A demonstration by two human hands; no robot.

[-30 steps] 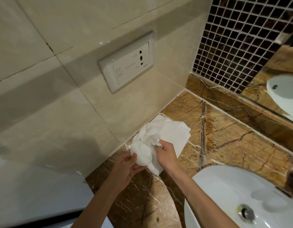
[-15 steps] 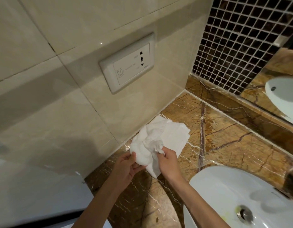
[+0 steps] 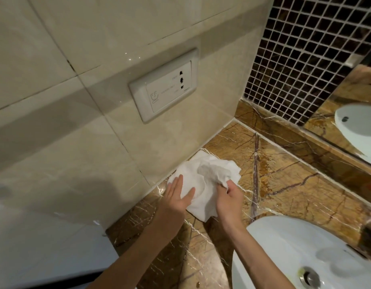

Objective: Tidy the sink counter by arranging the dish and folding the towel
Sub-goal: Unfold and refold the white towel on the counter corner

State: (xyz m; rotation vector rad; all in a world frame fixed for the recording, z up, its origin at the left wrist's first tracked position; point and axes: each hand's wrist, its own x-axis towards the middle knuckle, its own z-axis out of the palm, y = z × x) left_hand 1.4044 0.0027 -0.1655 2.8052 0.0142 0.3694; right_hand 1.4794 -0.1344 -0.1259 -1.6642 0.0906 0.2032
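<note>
Marble counter (image 3: 284,184) corner: left hand (image 3: 176,197) flat on towel (image 3: 201,184), right hand (image 3: 228,199) fingers pinching its edge.

A white wall socket (image 3: 163,86) sits on the beige tiled wall (image 3: 76,126) above the counter's left edge; dark mosaic tiles (image 3: 301,53) and a mirror (image 3: 355,113) stand along its back edge, a white basin (image 3: 284,247) at its right

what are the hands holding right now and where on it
The right hand pinches the white towel at a bunched fold near its right edge; the left hand only presses it flat.
</note>
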